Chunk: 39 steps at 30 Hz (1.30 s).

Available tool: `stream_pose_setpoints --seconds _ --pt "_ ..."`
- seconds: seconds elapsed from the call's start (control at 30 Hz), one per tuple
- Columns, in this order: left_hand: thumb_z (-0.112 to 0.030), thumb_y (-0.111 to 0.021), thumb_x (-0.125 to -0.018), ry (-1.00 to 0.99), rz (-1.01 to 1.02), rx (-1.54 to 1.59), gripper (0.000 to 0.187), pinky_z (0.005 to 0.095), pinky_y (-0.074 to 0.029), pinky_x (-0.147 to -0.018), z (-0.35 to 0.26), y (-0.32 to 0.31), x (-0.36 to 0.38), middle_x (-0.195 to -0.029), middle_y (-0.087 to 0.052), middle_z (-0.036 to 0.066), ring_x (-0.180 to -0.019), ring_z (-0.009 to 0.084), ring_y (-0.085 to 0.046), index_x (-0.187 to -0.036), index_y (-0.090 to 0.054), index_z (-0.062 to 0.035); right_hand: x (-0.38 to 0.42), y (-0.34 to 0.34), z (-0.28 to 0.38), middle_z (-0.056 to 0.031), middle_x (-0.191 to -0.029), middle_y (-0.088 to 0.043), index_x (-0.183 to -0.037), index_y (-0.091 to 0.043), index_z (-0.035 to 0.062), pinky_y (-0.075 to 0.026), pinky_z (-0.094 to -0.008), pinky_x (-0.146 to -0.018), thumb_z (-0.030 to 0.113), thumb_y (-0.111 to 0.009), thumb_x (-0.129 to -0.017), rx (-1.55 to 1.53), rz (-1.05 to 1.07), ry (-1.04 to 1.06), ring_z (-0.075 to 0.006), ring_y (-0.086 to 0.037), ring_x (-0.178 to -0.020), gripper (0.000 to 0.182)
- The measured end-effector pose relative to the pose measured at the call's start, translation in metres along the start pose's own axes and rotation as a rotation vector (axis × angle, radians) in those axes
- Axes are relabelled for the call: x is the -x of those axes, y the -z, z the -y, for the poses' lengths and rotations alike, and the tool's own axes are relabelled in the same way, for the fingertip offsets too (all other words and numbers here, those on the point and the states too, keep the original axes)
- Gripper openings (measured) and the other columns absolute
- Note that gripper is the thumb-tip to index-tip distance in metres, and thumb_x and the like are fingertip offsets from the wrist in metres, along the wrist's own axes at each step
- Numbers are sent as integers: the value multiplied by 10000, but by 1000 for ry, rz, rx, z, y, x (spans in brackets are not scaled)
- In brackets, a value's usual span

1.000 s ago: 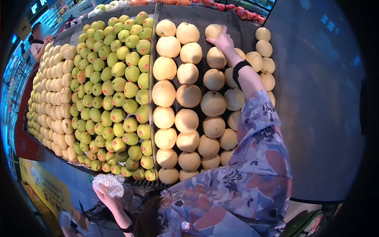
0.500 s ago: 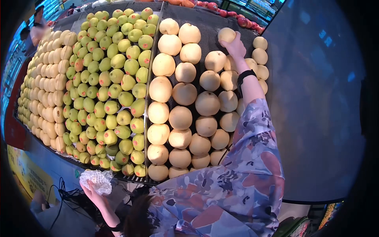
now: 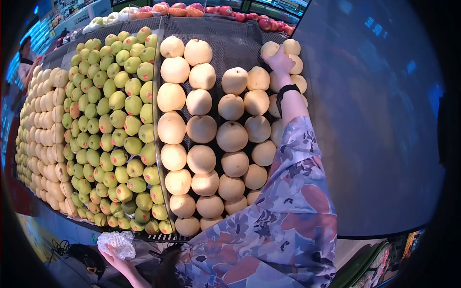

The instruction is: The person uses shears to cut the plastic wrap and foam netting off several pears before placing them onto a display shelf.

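Note:
At the far end of the display, my right hand [image 3: 279, 61] is closed round a round yellow pear [image 3: 270, 48]. This pear sits beside the top pear [image 3: 291, 47] of the rightmost row. My left hand [image 3: 113, 255] is low at the left, in front of the display, with its fingers curled round white foam fruit netting [image 3: 118, 244]. Whether anything is inside the netting I cannot make out. Rows of similar pale pears [image 3: 201, 130] stretch along the display beside my right arm, which hides some of them.
Green fruit with red stickers [image 3: 116, 101] fills the section left of a clear divider [image 3: 156, 110]. More pale pears [image 3: 48, 115] lie farther left. Red apples [image 3: 225, 10] line the back. A grey panel [image 3: 365, 129] borders the right side. Another person [image 3: 25, 60] stands far left.
My right hand has brought its pear rightward, up against the end of the rightmost row. The left hand still grips the netting. The whole view has shifted with my head.

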<state>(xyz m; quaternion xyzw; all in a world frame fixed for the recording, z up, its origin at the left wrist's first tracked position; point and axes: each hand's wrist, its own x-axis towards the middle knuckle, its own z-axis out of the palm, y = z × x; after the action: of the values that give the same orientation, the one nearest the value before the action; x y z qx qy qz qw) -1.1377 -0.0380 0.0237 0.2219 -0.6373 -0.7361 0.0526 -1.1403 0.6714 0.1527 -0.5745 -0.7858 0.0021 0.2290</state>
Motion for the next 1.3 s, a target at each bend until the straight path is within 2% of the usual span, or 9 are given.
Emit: stream_pose_setpoints --seconds 0.1,0.17,0.3,0.43,0.53,0.87,1.07,1.17,1.3 --pt "-182 -463 -866 -43 0 -45 533 360 -327 -940 3 -2 -1 -1313 -303 135 -1184 242 -342 -1321 -209 -69 -2 -1 -9 -121 -1001 -563 -1150 -419 123 -309 -445 -881 509 -680 -559 165 -112 74 -253 -509 -976 753" --pt "-186 -466 -865 -20 10 -14 536 363 -337 -933 5 -1 -5 -1311 -307 135 -1174 243 -355 -1321 -209 -71 -5 -11 -16 -127 -1062 -518 -1072 -490 65 -297 -452 -902 538 -648 -573 207 -189 69 -255 -455 -1053 705" --pt "-202 -476 -863 -50 1 -23 547 368 -360 -915 12 9 -13 -1305 -317 133 -1151 247 -386 -1322 -207 -77 -9 -12 -20 -126 -1080 -496 -1031 -515 31 -279 -462 -924 539 -640 -587 238 -170 82 -248 -432 -1081 687" --pt "-206 -474 -863 -30 -45 19 546 370 -346 -929 -8 -4 9 -1307 -316 132 -1159 249 -375 -1321 -209 -72 -17 -11 -38 -132 -1063 -511 -1182 -423 82 -251 -498 -952 508 -649 -591 166 -93 190 -256 -460 -1052 762" --pt "-212 -475 -862 -57 -70 -11 549 369 -328 -941 -8 3 12 -1307 -316 131 -1165 249 -368 -1321 -212 -66 -24 -9 -57 -137 -1125 -490 -1266 -343 184 -222 -526 -962 464 -650 -608 84 14 458 -262 -458 -1074 778" --pt "-183 -461 -867 -6 -49 41 525 367 -375 -897 1 5 8 -1293 -332 135 -1147 253 -387 -1319 -216 -78 -16 -15 -52 -106 -1248 -398 -1298 -265 192 -170 -557 -974 455 -632 -645 133 -27 461 -260 -383 -1161 794" --pt "-164 -453 -869 -2 -45 34 512 369 -379 -898 12 12 0 -1293 -333 133 -1137 250 -400 -1316 -219 -75 -3 -10 -35 -151 -1191 -446 -1275 -297 147 -159 -556 -977 502 -625 -625 125 28 408 -290 -462 -1082 810" --pt "-160 -454 -868 4 -58 21 517 370 -375 -903 13 9 0 -1297 -327 132 -1143 248 -394 -1317 -215 -67 -9 -15 -27 -171 -1114 -502 -1260 -312 115 -191 -540 -968 503 -631 -605 185 -93 346 -304 -507 -1021 825" --pt "-150 -453 -865 15 -48 41 525 364 -360 -918 19 10 -1 -1309 -311 131 -1160 242 -375 -1318 -205 -52 -25 -21 -24 -175 -1066 -531 -1220 -351 90 -223 -465 -978 500 -629 -598 154 2 262 -297 -499 -1023 795"
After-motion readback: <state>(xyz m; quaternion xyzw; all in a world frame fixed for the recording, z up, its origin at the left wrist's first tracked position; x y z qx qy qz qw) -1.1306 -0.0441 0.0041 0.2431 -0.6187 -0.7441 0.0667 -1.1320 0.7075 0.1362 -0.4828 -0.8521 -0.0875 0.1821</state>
